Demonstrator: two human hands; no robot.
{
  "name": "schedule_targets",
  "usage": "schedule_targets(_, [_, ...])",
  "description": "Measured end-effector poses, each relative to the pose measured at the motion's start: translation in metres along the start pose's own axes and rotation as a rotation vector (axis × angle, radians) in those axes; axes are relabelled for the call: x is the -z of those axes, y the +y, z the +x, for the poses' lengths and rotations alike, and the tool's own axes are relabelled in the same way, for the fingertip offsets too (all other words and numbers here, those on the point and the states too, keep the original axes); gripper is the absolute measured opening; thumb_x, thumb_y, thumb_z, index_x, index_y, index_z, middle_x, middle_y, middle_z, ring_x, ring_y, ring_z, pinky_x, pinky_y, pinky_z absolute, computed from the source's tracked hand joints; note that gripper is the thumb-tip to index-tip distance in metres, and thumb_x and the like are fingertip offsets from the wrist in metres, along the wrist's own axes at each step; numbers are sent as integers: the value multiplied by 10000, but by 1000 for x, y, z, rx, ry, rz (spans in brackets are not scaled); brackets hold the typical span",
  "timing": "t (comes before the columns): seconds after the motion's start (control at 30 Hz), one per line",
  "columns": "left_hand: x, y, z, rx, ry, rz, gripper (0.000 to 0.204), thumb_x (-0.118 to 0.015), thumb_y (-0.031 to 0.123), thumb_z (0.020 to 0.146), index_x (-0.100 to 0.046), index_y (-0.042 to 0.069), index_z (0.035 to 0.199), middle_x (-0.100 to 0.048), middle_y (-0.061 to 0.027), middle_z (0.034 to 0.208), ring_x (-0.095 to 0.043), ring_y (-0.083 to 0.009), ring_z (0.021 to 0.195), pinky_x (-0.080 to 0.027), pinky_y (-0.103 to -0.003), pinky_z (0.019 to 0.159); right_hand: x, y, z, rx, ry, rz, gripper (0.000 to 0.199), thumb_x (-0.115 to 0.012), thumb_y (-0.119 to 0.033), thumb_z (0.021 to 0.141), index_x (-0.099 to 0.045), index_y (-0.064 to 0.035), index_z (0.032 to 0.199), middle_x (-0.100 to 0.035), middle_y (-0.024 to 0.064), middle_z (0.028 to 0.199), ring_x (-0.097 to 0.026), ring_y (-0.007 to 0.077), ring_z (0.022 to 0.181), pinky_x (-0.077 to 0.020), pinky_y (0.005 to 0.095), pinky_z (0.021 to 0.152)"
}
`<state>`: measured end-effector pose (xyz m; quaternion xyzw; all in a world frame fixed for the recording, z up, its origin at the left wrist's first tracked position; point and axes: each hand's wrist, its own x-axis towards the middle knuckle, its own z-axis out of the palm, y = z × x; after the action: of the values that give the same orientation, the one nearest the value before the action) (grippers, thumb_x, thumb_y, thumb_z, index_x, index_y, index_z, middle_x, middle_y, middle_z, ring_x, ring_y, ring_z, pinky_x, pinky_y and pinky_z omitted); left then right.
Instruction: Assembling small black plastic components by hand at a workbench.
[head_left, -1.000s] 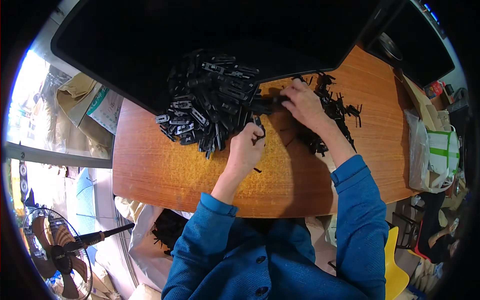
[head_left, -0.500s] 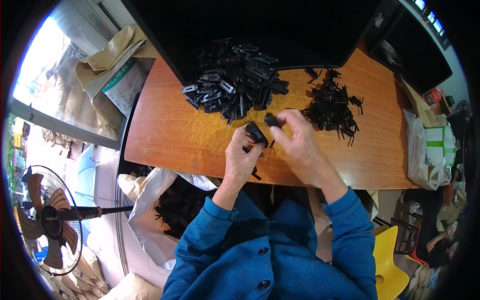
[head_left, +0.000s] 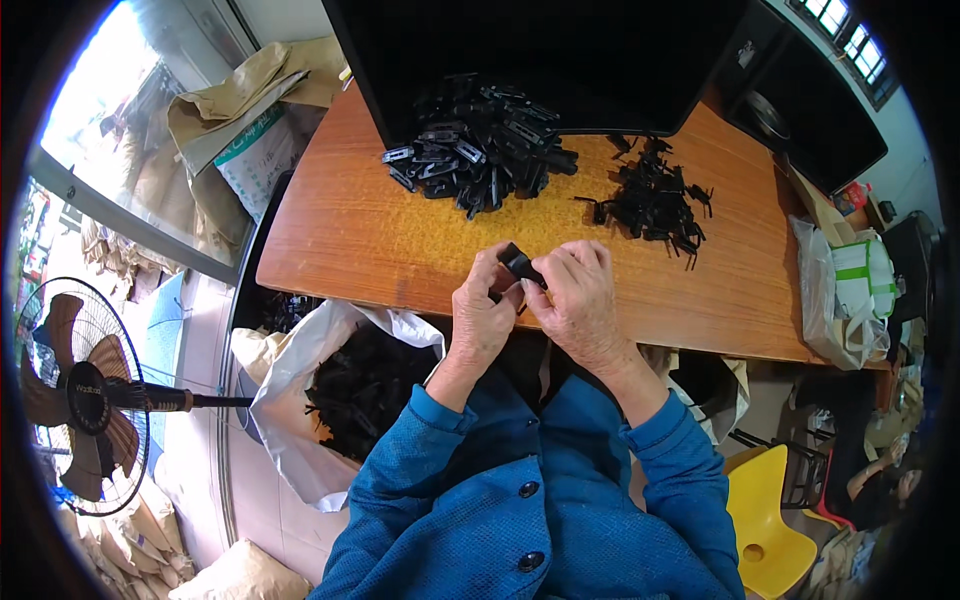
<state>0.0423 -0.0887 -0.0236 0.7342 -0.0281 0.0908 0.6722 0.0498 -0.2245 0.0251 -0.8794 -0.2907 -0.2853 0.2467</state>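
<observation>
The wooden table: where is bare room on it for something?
On the table, bare wood lies between its left edge and the larger black pile, and between the smaller black pile and the plastic bag at right. Crowded: both piles, and the front middle, where the left hand and the right hand hold a black part.

1 black part (head_left: 518, 262), oblong, partly hidden. Held slanted, far end leftward. Position: at wooden table's (head_left: 370, 235) near edge.

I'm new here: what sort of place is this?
Probably a small workshop: a heap of oblong black parts and another of spindly black parts lie on a brown wooden table, with an open white sack of black pieces beside it.
</observation>
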Motion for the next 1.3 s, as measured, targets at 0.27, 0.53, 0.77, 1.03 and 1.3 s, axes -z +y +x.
schedule_targets(0.27, [19, -6, -27, 108, -101, -205, 203, -607, 122, 901, -538, -5, 1043, -616, -33, 834, -573, -88, 761, -473, -234, 668, -6, -18, -30, 39, -15, -36, 210, -713, -127, 682, -559, -85, 818, -560, 47, 782, -520, 234, 860, -381, 396, 800])
schedule_targets(0.53, [45, 3, -59, 1, 21, -132, 198, -607, 119, 896, -554, 13, 1056, -588, 2, 852, -509, -36, 731, -409, -173, 609, -21, -30, -58, -847, -262, 1362, 348, -693, -103, 835, -532, -26, 1134, -562, 28, 1040, -547, 134, 985, -443, 273, 901])
schedule_targets(0.77, [65, 3, -81, 162, 103, -234, 180, -623, 83, 872, -591, 17, 1036, -597, 9, 794, -530, -47, 675, -420, -179, 577, -50, -54, -72, -777, -312, 1266, 180, -640, -61, 870, -559, -1, 1019, -620, 52, 932, -616, 116, 834, -534, 257, 754])
schedule_targets(1.03, [114, -5, -82, 342, 125, -131, 115, -603, 83, 873, -583, 20, 967, -573, 22, 751, -472, -11, 615, -363, -162, 512, -59, -40, -52, -519, -487, 1128, 300, -705, -193, 821, -584, -15, 1030, -608, 78, 869, -588, 134, 789, -482, 274, 699])
schedule_targets(1.3, [176, -29, -58, 93, 184, 647, 139, -653, 48, 797, -572, 12, 904, -583, -107, 714, -576, -198, 627, -466, -281, 580, 0, 121, -2, -140, -364, -337, 377, -563, -3, 756, -570, -106, 1118, -529, 126, 1036, -484, 316, 1033, -402, 430, 868])
